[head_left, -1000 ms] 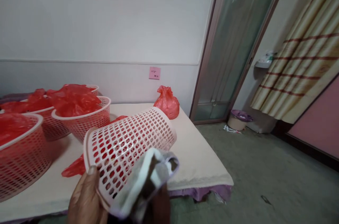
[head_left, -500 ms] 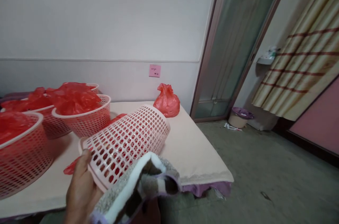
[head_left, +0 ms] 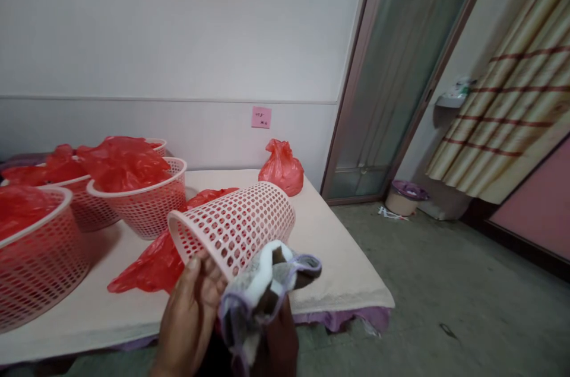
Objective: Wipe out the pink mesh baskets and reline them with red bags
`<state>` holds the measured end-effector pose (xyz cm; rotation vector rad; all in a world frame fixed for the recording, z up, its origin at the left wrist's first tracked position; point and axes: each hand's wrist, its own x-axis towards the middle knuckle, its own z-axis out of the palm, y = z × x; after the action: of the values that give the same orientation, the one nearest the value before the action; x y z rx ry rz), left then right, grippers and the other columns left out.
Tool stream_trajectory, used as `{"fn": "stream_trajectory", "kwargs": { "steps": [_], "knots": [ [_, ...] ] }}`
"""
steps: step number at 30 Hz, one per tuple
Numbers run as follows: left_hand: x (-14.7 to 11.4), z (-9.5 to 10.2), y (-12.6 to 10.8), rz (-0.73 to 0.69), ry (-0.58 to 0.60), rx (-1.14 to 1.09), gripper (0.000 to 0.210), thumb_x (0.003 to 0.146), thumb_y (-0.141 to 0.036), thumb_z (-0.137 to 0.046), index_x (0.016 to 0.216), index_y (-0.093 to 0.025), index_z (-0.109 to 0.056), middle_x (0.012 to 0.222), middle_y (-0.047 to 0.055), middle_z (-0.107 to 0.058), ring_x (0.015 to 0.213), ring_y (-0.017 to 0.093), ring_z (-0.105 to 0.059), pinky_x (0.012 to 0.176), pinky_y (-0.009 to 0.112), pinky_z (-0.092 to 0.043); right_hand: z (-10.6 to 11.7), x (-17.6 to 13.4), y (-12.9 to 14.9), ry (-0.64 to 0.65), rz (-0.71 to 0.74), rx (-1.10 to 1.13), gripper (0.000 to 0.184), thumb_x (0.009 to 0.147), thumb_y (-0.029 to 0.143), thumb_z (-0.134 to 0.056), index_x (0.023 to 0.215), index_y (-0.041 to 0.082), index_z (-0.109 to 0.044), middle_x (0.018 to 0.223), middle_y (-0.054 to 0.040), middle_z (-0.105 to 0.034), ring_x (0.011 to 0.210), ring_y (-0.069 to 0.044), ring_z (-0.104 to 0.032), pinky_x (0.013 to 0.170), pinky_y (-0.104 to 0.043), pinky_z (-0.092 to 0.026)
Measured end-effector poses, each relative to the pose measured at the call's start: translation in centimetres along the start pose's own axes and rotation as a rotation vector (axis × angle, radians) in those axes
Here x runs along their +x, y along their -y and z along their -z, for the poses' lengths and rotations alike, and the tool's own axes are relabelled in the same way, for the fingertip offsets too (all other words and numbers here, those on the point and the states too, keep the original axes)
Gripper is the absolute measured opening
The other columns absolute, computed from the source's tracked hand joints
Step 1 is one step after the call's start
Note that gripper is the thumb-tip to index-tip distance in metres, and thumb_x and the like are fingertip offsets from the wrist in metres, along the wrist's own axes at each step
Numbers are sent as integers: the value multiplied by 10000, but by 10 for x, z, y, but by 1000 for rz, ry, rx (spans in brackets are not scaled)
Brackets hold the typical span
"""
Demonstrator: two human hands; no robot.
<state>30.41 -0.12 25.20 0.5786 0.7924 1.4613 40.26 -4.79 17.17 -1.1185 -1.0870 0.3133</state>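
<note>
My left hand (head_left: 187, 317) grips the rim of a pink perforated plastic basket (head_left: 236, 225), held on its side above the near edge of the cream-covered table (head_left: 329, 264). My right hand (head_left: 278, 341) is mostly hidden under a grey and white cloth (head_left: 262, 288) that it holds bunched against the basket's lower side. A loose red plastic bag (head_left: 151, 264) lies on the table just behind the basket.
Three pink baskets (head_left: 146, 199) lined with red bags stand at the left of the table. A tied red bag (head_left: 280, 169) sits at the far corner. A glass door (head_left: 392, 80), a small bin (head_left: 403, 199) and a striped curtain (head_left: 512, 98) are to the right, beyond bare floor.
The basket has turned and shifted right, its open rim now facing left and toward me. My left hand has moved right along the rim. The cloth has bunched up tighter under the basket.
</note>
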Motion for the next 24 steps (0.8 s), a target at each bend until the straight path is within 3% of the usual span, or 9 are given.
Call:
{"fn": "stream_trajectory", "kwargs": {
  "steps": [2, 4, 6, 8, 12, 18, 21, 24],
  "knots": [
    [-7, 22, 21, -15, 113, 236, 439, 745, -468, -708, 1084, -189, -687, 1119, 111, -714, 1098, 284, -643, 939, 378, -527, 11, 7, 3, 16, 115, -86, 401, 844, 461, -593, 1195, 282, -665, 1175, -98, -658, 1125, -324, -609, 964, -478, -490],
    [-15, 42, 43, -29, 320, 494, 439, 686, -459, -758, 1059, -232, -709, 1073, 117, -730, 1050, 308, -665, 872, 407, -557, 19, 10, 3, -22, 134, -183, 459, 845, 394, -614, 1286, 269, -592, 1209, -116, -637, 1116, -324, -615, 944, -482, -501],
    [-23, 54, 61, -153, 436, 691, 469, 717, -499, -706, 1127, -271, -686, 1124, 127, -713, 1113, 326, -633, 878, 442, -548, 22, 10, 0, -122, 94, -234, 492, 834, 384, -641, 1305, 265, -562, 1229, -129, -627, 1096, -322, -624, 907, -469, -521],
    [-27, 58, 69, -276, 474, 830, 454, 748, -518, -653, 1146, -302, -676, 1152, 123, -704, 1140, 330, -615, 908, 454, -529, 21, 8, -3, -185, 79, -223, 504, 809, 419, -669, 1278, 258, -578, 1238, -133, -626, 1092, -328, -624, 896, -460, -527],
    [-18, 58, 62, -387, 399, 911, 350, 766, -476, -646, 1077, -330, -716, 1102, 79, -736, 1050, 305, -665, 898, 407, -540, 16, 8, -6, -92, 123, -132, 421, 836, 423, -616, 1224, 261, -616, 1185, -98, -664, 1026, -293, -659, 870, -412, -543],
    [-2, 84, 40, -367, 326, 994, 272, 780, -381, -678, 1022, -287, -760, 1052, 42, -760, 978, 251, -713, 897, 311, -547, 20, 23, -13, 84, 252, -200, 437, 835, 242, -551, 1271, 261, -573, 1286, -86, -590, 1203, -285, -559, 986, -435, -472],
    [-6, 86, 30, -290, 123, 959, 324, 733, -453, -712, 988, -261, -768, 1006, 34, -770, 921, 259, -725, 824, 308, -578, 28, 39, -29, 59, 243, -209, 355, 837, 222, -478, 1162, 234, -620, 1231, -96, -569, 1171, -274, -555, 959, -427, -472],
    [-15, 76, 20, -222, -112, 829, 386, 629, -502, -777, 899, -227, -773, 903, 35, -783, 895, 277, -723, 789, 320, -590, 43, 54, -51, -87, 138, -246, 298, 816, 210, -479, 1073, 205, -629, 1094, -98, -590, 1048, -259, -594, 879, -405, -495]
  ]
}}
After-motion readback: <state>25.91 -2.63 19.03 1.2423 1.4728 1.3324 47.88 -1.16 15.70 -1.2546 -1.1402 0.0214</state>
